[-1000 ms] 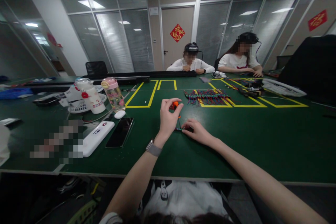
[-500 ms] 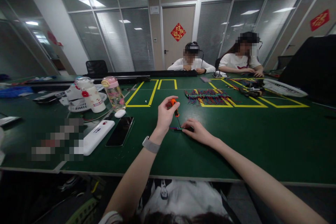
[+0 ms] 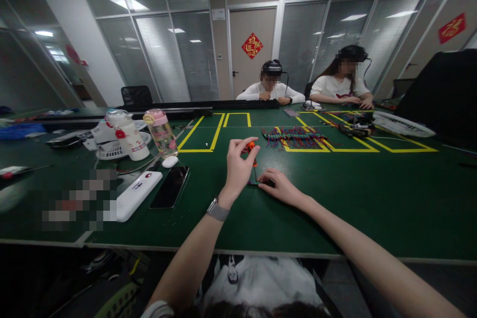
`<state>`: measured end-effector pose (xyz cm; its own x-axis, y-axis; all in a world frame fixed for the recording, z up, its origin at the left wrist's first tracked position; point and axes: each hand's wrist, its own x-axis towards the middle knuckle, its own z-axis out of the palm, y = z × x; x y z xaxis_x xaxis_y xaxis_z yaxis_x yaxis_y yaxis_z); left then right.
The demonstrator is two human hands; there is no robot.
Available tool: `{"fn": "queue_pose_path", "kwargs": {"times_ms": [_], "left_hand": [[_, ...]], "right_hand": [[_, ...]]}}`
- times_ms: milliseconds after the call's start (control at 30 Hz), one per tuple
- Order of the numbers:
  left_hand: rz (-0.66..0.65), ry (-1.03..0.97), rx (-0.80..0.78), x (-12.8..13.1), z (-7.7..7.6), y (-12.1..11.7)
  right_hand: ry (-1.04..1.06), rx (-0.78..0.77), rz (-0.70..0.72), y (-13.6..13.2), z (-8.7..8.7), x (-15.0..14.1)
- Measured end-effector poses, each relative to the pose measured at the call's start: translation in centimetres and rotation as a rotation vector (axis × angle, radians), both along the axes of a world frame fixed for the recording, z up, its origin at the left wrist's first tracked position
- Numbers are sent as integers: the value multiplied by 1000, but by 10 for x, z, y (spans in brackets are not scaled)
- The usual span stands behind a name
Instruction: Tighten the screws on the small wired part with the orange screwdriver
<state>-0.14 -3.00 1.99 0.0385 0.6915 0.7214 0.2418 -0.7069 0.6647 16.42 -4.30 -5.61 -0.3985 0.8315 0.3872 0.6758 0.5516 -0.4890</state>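
Note:
My left hand point(image 3: 240, 161) is closed around the orange handle of a screwdriver point(image 3: 252, 148), which stands nearly upright. The dark shaft runs down to a small green terminal block with wires point(image 3: 254, 183) lying on the green table point(image 3: 298, 228). From the right, my right hand point(image 3: 278, 185) pinches the end of that small piece and rests against the tabletop. Its fingertips partly cover the piece, so its full shape is hidden. Beyond my hands lies a long row of similar green pieces with red and blue wires point(image 3: 294, 137).
To the left are a black phone point(image 3: 170, 187), a white power bank point(image 3: 137, 196), a white oval case point(image 3: 170, 161), a pink-lidded bottle point(image 3: 162, 131) and a white bottle point(image 3: 128, 134). Yellow tape outlines point(image 3: 197, 150) mark the table. Two people point(image 3: 271, 87) sit across it.
My left hand has shifted slightly right and turned at the wrist, and the screwdriver stands more upright. My right hand stays almost where it was.

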Motion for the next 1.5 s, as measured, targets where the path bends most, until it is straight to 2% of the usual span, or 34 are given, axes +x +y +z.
{"fn": "queue_pose_path", "kwargs": {"times_ms": [67, 200, 400, 567, 633, 833, 967, 1100, 1300, 1500], "left_hand": [[-2, 24, 30, 1, 0, -1], [-107, 31, 58, 3, 1, -5], [87, 75, 128, 2, 3, -10], [-80, 21, 53, 3, 3, -8], [-95, -21, 33, 3, 3, -6], [131, 75, 108, 2, 3, -9], [90, 159, 135, 2, 2, -11], [37, 139, 173, 3, 1, -11], [166, 96, 147, 4, 4, -10], [10, 39, 97, 4, 2, -8]], "right_hand": [[0, 1, -1, 0, -1, 0], [2, 1, 0, 1, -1, 0], [6, 14, -5, 0, -1, -1], [7, 5, -5, -2, 2, -2], [7, 1, -4, -2, 3, -2], [13, 2, 0, 0, 0, -1], [17, 5, 0, -1, 1, -1], [10, 2, -2, -1, 2, -1], [-2, 8, -7, -1, 1, -1], [4, 8, -3, 0, 0, -1]]}}
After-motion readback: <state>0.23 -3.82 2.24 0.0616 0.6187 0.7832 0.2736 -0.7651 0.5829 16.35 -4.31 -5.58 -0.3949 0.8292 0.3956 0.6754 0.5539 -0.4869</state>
